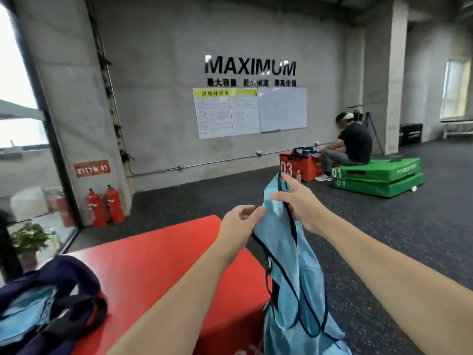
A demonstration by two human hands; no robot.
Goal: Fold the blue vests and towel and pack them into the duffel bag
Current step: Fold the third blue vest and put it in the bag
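**Vest held upright, hanging below both hands**

The blue vest (291, 265) hangs in the air with its long axis close to vertical: one strap end rises to the top, the body trails down past the right-hand edge of the red bench (143, 265). The right hand (299, 206) has the upper strap, its grip grasping the dark-trimmed edge between thumb and palm while the fingers spread forward. The left hand (239, 221) pinches the fabric's left edge just beside and slightly lower. Both grips sit at the top, so nearly all the cloth lies below and toward the person. The coming move probably calls for spreading the hands apart and laying the vest flat leftward onto the bench. The duffel bag (51, 298) rests open on the bench's near left, blue cloth visible inside, well apart from the vest; the left hand is the nearer to it.
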